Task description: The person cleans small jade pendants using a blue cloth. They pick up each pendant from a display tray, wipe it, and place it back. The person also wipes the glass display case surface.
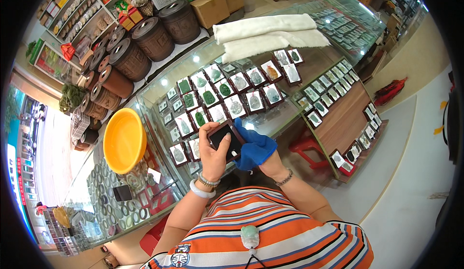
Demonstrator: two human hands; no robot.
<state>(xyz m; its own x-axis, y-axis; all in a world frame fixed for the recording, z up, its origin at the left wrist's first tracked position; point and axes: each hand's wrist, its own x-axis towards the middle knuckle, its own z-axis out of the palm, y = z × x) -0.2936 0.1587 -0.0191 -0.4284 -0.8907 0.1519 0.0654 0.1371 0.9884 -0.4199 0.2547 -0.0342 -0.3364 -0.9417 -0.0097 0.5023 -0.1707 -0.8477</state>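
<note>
My left hand (214, 156) holds a small dark frame-like box (235, 143) with a black face, its thumb lying across that face. A small white spot near the box's lower edge is too small to identify. Around the box's right side, my right hand (270, 164) grips a blue cloth (258, 146), which hides most of its fingers. The cloth touches the box. Just beyond both hands, several boxed carved pendants (235, 104), mostly green or pale, lie in rows on the glass display counter (286, 115). One boxed pale pendant (178, 153) is close to my left hand.
A yellow plastic basin (125, 141) stands on the left glass case, above rows of bangles (108, 196). White fluffy cloth (268, 33) lies at the counter's far side. Large brown lidded jars (152, 38) line the left. A red stool (308, 148) is below the counter at right.
</note>
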